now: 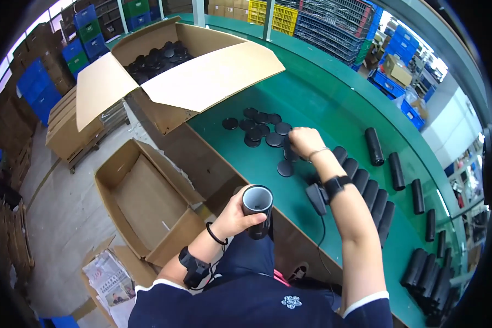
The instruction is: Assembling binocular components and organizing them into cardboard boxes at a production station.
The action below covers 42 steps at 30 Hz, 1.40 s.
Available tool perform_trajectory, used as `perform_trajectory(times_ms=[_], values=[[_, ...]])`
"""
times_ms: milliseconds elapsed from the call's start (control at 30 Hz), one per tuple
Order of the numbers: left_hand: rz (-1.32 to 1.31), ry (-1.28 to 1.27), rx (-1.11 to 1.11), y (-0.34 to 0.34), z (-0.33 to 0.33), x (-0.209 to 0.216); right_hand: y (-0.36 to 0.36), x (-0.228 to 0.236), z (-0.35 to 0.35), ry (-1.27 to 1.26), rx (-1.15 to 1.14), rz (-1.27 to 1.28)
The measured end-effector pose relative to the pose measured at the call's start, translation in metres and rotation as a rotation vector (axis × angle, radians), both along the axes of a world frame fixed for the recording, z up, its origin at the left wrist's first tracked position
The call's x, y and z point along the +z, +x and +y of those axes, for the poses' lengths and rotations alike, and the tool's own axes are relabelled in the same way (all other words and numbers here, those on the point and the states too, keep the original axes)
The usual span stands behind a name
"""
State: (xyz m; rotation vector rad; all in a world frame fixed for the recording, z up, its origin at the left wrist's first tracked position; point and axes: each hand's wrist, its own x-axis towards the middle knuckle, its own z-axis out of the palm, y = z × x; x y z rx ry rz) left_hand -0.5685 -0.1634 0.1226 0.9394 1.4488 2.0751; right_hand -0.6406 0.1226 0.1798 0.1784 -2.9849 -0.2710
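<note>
In my left hand (pixel 240 214) is a black cylindrical canister (pixel 257 212), its open mouth tilted up and showing a pale inside. The fingers and thumb wrap round its upper part, close in front of my body. My right hand (pixel 306 142) reaches over the green work surface (pixel 298 199), fingers closed at the edge of a black round lid (pixel 290 151). The fingertips are partly hidden. Several similar black lids (pixel 255 132) lie scattered and overlapping just left of that hand, with a single lid (pixel 285 168) nearer to me.
Several black canisters (pixel 370 194) lie in a row beside my right forearm; others stand or lie (pixel 374 146) farther right. A large open carton (pixel 172 104) of black lids sits at the far left. Below it is another open carton (pixel 147 210). A cabled wrist device (pixel 316 198) hangs beside my right forearm.
</note>
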Motion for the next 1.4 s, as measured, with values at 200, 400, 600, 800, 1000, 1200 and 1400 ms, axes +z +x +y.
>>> perform_trajectory(times_ms=[200,400,600,800,1000,1200,1400], values=[[-0.143,0.151,-0.074,-0.023,0.002,0.006,-0.056,-0.025,0.021,-0.167,-0.482,0.066],[-0.276,0.3,-0.084,-0.037,0.043,0.01,-0.051,-0.074,0.085,-0.439,-0.623,-0.022],[-0.495,0.326,-0.091,-0.056,0.054,0.013,-0.005,-0.013,0.05,-0.512,-0.463,0.332],[-0.333,0.192,-0.223,-0.029,0.08,0.035,0.113,0.022,0.028,-1.45,-0.245,0.318],[-0.059,0.025,-0.461,0.017,0.122,0.05,0.205,0.028,0.008,-1.584,-0.256,0.55],[-0.023,0.034,-0.595,0.042,0.154,0.046,0.268,0.022,0.011,-1.618,-0.27,0.78],[-0.148,-0.028,-0.789,0.061,0.175,0.036,0.313,0.029,0.011,-2.071,-0.265,0.469]])
